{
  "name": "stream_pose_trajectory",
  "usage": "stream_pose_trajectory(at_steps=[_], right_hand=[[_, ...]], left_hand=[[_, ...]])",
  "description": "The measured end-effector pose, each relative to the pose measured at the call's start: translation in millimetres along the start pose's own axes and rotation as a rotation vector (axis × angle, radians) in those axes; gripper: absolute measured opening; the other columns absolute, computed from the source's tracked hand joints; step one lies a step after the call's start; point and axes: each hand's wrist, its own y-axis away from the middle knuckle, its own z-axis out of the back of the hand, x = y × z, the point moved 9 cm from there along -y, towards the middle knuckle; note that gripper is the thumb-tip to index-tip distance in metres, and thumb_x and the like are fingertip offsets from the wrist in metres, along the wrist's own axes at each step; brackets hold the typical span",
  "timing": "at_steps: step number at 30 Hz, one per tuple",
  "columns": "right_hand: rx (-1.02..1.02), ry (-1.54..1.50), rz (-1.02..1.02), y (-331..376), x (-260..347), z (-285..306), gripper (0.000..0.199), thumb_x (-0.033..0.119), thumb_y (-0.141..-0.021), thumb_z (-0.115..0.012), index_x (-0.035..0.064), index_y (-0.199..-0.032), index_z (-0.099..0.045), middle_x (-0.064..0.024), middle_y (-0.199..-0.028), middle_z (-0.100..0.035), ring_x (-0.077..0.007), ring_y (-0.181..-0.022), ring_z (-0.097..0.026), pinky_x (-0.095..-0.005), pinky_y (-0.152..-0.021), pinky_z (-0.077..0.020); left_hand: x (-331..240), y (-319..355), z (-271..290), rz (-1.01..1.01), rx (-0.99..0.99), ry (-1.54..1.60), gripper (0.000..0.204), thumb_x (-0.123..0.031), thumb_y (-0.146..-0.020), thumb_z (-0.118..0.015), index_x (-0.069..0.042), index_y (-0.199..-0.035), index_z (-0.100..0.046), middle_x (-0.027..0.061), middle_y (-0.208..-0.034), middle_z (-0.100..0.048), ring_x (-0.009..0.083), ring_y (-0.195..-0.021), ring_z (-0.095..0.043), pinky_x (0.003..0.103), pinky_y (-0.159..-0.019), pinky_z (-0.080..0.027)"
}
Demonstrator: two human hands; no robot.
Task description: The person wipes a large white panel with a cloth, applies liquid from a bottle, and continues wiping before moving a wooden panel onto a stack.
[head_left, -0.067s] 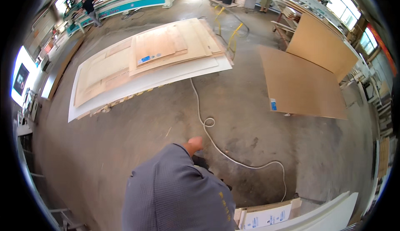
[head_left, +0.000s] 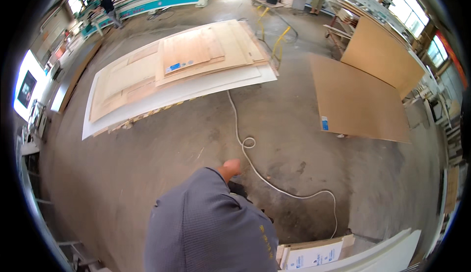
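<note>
My left hand point(head_left: 232, 168) shows small and rounded beyond the grey sleeve point(head_left: 196, 223). Its separate fingers cannot be made out, and nothing visible sticks out of it. Beneath it are dark shapes by my body and the concrete floor. A pale cable point(head_left: 252, 166), looped once, runs along the floor just right of the hand. My right hand is not in the view. Farther off, a stack of light plywood sheets point(head_left: 137, 78) lies over a larger white sheet point(head_left: 189, 100).
A brown board point(head_left: 360, 100) lies at the right, another board point(head_left: 380, 53) stands behind it. Yellow metal frames point(head_left: 280, 41) rise beyond the stack. White panels point(head_left: 382, 255) and packaged boards point(head_left: 314, 256) are near right. A person point(head_left: 109, 9) is by a long teal-and-white machine point(head_left: 162, 6).
The surroundings have shifted slightly to the right in the view, as my head turns a little. My left hand keeps nearly the same place and shape.
</note>
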Motion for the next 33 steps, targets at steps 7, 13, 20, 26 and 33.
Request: stream_pose_trajectory(at_steps=[7, 13, 20, 26, 33], right_hand=[[0.016, -0.029, 0.11, -10.2, 38.9, -8.9, 0.04, 0.037, -0.105, -0.052, 0.0092, -0.13, -0.067, -0.0172, -0.142, -0.061, -0.0375, -0.135, -0.053, -0.0503, -0.112, -0.0441], [0.015, -0.053, 0.182, -15.8, 70.3, -13.5, 0.039, 0.036, -0.105, -0.052, 0.0091, -0.13, -0.067, -0.0175, -0.142, -0.061, -0.0378, -0.136, -0.053, -0.0504, -0.112, -0.0434], [0.011, -0.076, 0.241, -7.7, 92.5, -15.4, 0.038, 0.035, -0.106, -0.052, 0.009, -0.13, -0.067, -0.0178, -0.143, -0.061, -0.0382, -0.137, -0.052, -0.0505, -0.114, -0.0427], [0.015, -0.072, 0.245, 15.8, 83.1, -7.0, 0.037, 0.034, -0.106, -0.052, 0.009, -0.13, -0.067, -0.0181, -0.143, -0.061, -0.0385, -0.137, -0.052, -0.0506, -0.114, -0.042], [-0.046, -0.037, 0.108, 77.5, -28.8, 29.4, 0.036, 0.033, -0.107, -0.052, 0.0089, -0.13, -0.066, -0.0184, -0.144, -0.06, -0.0389, -0.138, -0.051, -0.0507, -0.115, -0.0412]], left_hand=[[10.5, 27.3, 22.0, 0.051, -0.049, 0.055, 0.041, -0.029, -0.079, -0.081, -0.007, -0.113, -0.075, 0.0168, -0.117, -0.075, 0.0343, -0.111, -0.072, 0.047, -0.093, -0.059], [44.1, 37.6, 23.7, 0.131, -0.038, 0.091, 0.049, -0.034, -0.078, -0.084, -0.008, -0.118, -0.073, 0.0161, -0.125, -0.072, 0.035, -0.114, -0.07, 0.047, -0.095, -0.059], [97.3, 50.4, 21.6, 0.183, -0.097, 0.162, 0.047, -0.032, -0.078, -0.083, -0.009, -0.118, -0.073, 0.0169, -0.126, -0.071, 0.0351, -0.118, -0.068, 0.047, -0.097, -0.057], [161.5, 69.5, -1.2, 0.249, -0.052, 0.137, 0.048, -0.034, -0.076, -0.083, -0.012, -0.118, -0.073, 0.0158, -0.125, -0.071, 0.0353, -0.117, -0.068, 0.047, -0.096, -0.057], [172.2, 80.1, 4.7, 0.221, -0.043, 0.149, 0.049, -0.036, -0.074, -0.085, -0.011, -0.115, -0.073, 0.0169, -0.122, -0.072, 0.0359, -0.114, -0.069, 0.046, -0.094, -0.058]])
